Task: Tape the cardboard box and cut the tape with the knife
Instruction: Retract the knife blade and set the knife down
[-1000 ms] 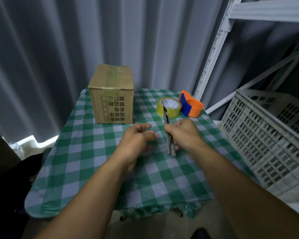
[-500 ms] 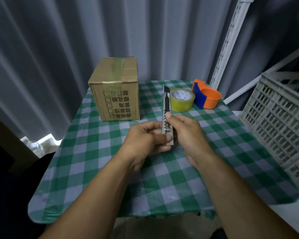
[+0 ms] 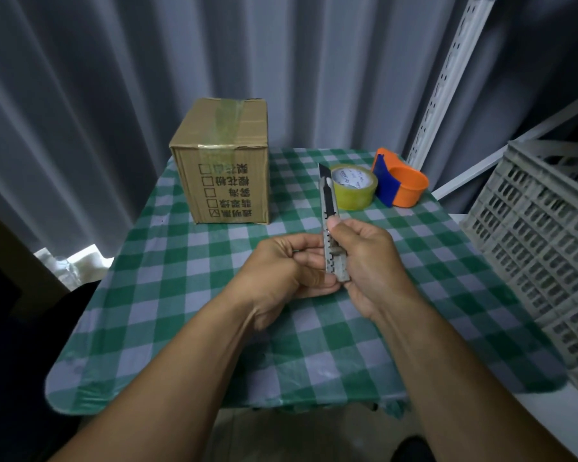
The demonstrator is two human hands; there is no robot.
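Observation:
A brown cardboard box (image 3: 224, 161) stands at the far left of the checked table, with a strip of clear tape along its top and down its front. A grey metal utility knife (image 3: 331, 225) is held upright over the table's middle, blade tip out and pointing away. My right hand (image 3: 367, 261) grips its handle, thumb on the slider. My left hand (image 3: 281, 265) holds the handle's lower end from the left. A yellowish tape roll (image 3: 352, 186) lies flat behind the knife.
An orange and blue tape dispenser (image 3: 401, 183) sits right of the roll. A grey plastic crate (image 3: 541, 248) stands at the table's right edge, below a white metal shelf upright (image 3: 447, 75). Grey curtain hangs behind the green checked tablecloth (image 3: 214, 328).
The knife has been lifted upright in front of me and my left hand has closed on its lower end; the blade tip now shows beyond the handle. The view has shifted slightly.

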